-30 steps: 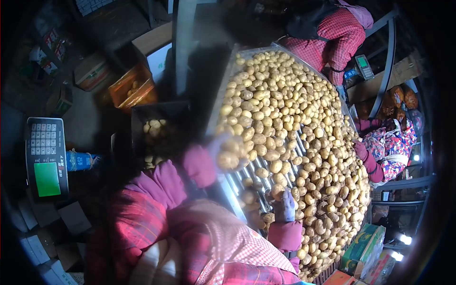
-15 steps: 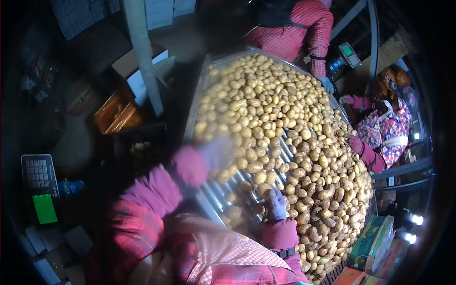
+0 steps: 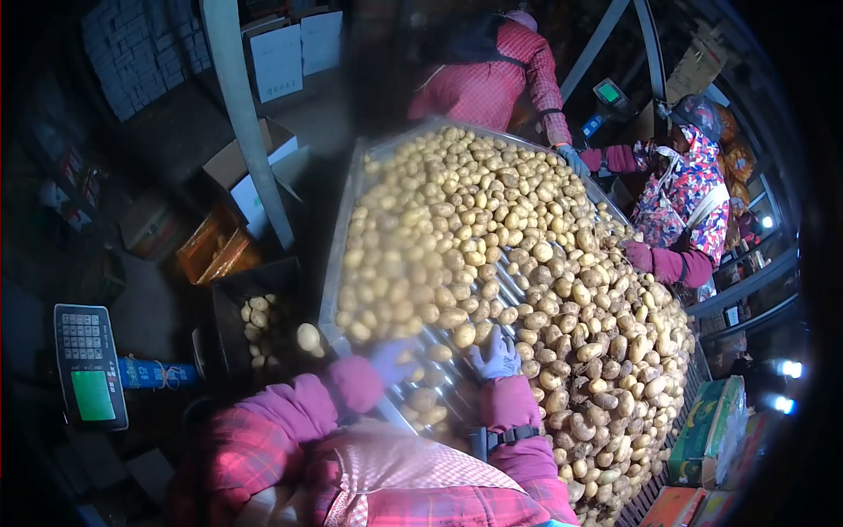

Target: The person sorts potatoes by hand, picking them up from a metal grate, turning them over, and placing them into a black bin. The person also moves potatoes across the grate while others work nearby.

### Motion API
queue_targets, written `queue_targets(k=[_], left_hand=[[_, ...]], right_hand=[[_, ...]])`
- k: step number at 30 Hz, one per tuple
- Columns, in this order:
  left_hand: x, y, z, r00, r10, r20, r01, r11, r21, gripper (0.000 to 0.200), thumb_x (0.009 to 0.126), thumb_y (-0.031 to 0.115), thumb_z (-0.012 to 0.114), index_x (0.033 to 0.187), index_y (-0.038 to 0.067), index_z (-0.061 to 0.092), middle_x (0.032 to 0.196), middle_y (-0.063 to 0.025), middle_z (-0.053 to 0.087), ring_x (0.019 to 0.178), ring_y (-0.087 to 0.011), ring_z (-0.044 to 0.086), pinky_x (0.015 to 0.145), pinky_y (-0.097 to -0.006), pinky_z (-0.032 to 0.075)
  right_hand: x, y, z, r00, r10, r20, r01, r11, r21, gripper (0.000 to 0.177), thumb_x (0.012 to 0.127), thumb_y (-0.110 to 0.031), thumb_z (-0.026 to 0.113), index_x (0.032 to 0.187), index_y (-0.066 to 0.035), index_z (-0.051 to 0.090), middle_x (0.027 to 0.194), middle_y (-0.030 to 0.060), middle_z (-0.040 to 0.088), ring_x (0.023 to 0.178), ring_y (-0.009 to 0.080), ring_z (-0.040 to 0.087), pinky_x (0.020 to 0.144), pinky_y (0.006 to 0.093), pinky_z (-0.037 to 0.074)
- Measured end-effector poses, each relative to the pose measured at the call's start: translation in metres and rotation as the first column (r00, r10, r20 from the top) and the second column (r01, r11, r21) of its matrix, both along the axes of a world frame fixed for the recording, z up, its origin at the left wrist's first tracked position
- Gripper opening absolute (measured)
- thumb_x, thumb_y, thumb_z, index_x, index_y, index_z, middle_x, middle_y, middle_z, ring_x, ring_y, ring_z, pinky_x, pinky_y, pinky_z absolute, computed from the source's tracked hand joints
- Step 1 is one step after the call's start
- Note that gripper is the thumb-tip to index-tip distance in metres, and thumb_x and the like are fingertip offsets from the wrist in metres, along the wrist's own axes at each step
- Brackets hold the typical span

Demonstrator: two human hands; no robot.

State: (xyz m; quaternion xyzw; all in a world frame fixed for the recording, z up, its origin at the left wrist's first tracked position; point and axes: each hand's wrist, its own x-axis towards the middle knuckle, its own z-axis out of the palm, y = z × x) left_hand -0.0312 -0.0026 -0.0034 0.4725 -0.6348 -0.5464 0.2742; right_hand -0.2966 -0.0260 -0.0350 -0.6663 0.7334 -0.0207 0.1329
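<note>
A long roller table [image 3: 338, 255] is heaped with yellow potatoes [image 3: 492, 228]. My right hand [image 3: 493, 358], in a pale glove, rests with its fingers spread on potatoes at the near end, over bare rollers. My left hand [image 3: 391, 360], also gloved, is motion-blurred at the table's near left edge, so its grip is unclear. One potato [image 3: 307, 338] is to the left of that hand, beside a black crate [image 3: 230, 303] that holds several potatoes.
Two other people [image 3: 500, 79] [image 3: 685, 193] work at the far and right sides of the table. A weighing scale [image 3: 88, 364] sits at the left. An orange crate [image 3: 215, 250], a cardboard box [image 3: 255, 162] and a metal post [image 3: 246, 123] stand left of the table; green boxes [image 3: 711, 430] lie at the right.
My left hand has dropped from the heap toward the table's near left edge, and a potato now shows by the black crate. My right hand stayed on the potatoes. My view turned left.
</note>
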Motion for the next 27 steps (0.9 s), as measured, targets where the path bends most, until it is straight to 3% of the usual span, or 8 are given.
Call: queue_targets(k=[2, 10, 18, 20, 22, 24, 25, 27], left_hand=[[-0.002, 0.004, -0.009, 0.959, -0.074, 0.275, 0.104, 0.990, -0.098, 0.046, 0.083, 0.030, 0.067, 0.119, 0.004, 0.054, 0.109, -0.0165, 0.058, 0.100, -0.0322, 0.056, 0.087, -0.0411, 0.046], [0.004, 0.011, -0.015, 0.862, -0.225, 0.453, 0.332, 0.928, -0.171, 0.030, 0.089, 0.029, 0.051, 0.115, 0.017, 0.059, 0.132, -0.0155, 0.042, 0.121, -0.0309, 0.041, 0.093, -0.0426, 0.044], [-0.008, 0.012, -0.048, 0.823, 0.062, 0.565, 0.128, 0.948, -0.290, 0.040, 0.087, 0.032, 0.057, 0.118, 0.006, 0.056, 0.112, -0.0177, 0.058, 0.099, -0.0354, 0.058, 0.089, -0.0398, 0.045], [-0.012, 0.012, -0.016, 0.861, 0.019, 0.509, 0.066, 0.987, -0.148, 0.041, 0.088, 0.033, 0.056, 0.119, 0.006, 0.056, 0.113, -0.0181, 0.057, 0.104, -0.0353, 0.056, 0.091, -0.0412, 0.044], [-0.012, 0.013, -0.027, 0.807, 0.069, 0.587, 0.095, 0.965, -0.244, 0.040, 0.089, 0.031, 0.054, 0.120, 0.006, 0.055, 0.117, -0.0188, 0.055, 0.107, -0.0349, 0.055, 0.093, -0.0424, 0.043], [-0.006, 0.017, -0.020, 0.771, -0.003, 0.637, 0.251, 0.920, -0.300, 0.050, 0.087, 0.034, 0.057, 0.128, 0.006, 0.048, 0.125, -0.0198, 0.051, 0.112, -0.0357, 0.052, 0.094, -0.0430, 0.043], [-0.004, 0.015, -0.019, 0.774, -0.017, 0.633, 0.258, 0.921, -0.291, 0.054, 0.086, 0.035, 0.057, 0.130, 0.006, 0.046, 0.127, -0.0198, 0.050, 0.114, -0.0357, 0.052, 0.094, -0.0431, 0.043], [-0.003, 0.013, -0.019, 0.800, -0.028, 0.599, 0.202, 0.953, -0.224, 0.057, 0.086, 0.036, 0.058, 0.133, 0.007, 0.043, 0.129, -0.0191, 0.049, 0.114, -0.0356, 0.052, 0.093, -0.0432, 0.044]], right_hand=[[0.007, 0.002, -0.002, 1.000, -0.016, 0.002, 0.016, 1.000, 0.009, 0.086, 0.079, -0.055, 0.054, 0.143, -0.006, 0.025, 0.138, 0.0203, 0.041, 0.129, 0.0374, 0.037, 0.104, 0.0497, 0.029], [0.016, -0.002, -0.007, 0.993, -0.100, 0.060, 0.097, 0.994, 0.058, 0.092, 0.078, -0.054, 0.054, 0.147, -0.006, 0.016, 0.144, 0.0191, 0.034, 0.135, 0.0336, 0.029, 0.111, 0.0503, 0.016], [0.036, -0.011, -0.024, 0.982, -0.186, 0.032, 0.189, 0.972, -0.143, 0.088, 0.072, -0.045, 0.059, 0.144, -0.007, 0.027, 0.134, 0.0236, 0.045, 0.124, 0.0403, 0.041, 0.107, 0.0520, 0.023], [0.032, -0.010, -0.014, 0.950, -0.198, 0.243, 0.209, 0.978, -0.020, 0.090, 0.074, -0.048, 0.059, 0.145, -0.007, 0.025, 0.129, 0.0278, 0.048, 0.118, 0.0410, 0.048, 0.105, 0.0476, 0.031], [0.040, 0.001, -0.015, 0.910, -0.065, 0.410, 0.153, 0.971, -0.185, 0.087, 0.074, -0.045, 0.062, 0.144, -0.006, 0.027, 0.129, 0.0289, 0.048, 0.119, 0.0430, 0.048, 0.102, 0.0441, 0.036], [0.056, 0.013, 0.020, 0.843, -0.060, 0.535, 0.080, 0.997, -0.015, 0.085, 0.075, -0.040, 0.066, 0.143, -0.005, 0.028, 0.129, 0.0271, 0.049, 0.121, 0.0402, 0.047, 0.102, 0.0434, 0.037], [0.062, 0.017, -0.009, 0.839, 0.062, 0.541, 0.058, 0.978, -0.202, 0.080, 0.078, -0.033, 0.067, 0.143, -0.005, 0.029, 0.126, 0.0218, 0.052, 0.117, 0.0306, 0.052, 0.099, 0.0382, 0.041], [0.067, 0.031, -0.003, 0.480, -0.058, 0.876, 0.082, 0.996, 0.021, 0.065, 0.084, -0.019, 0.064, 0.140, -0.005, 0.035, 0.122, 0.0141, 0.054, 0.111, 0.0189, 0.053, 0.093, 0.0298, 0.043]])
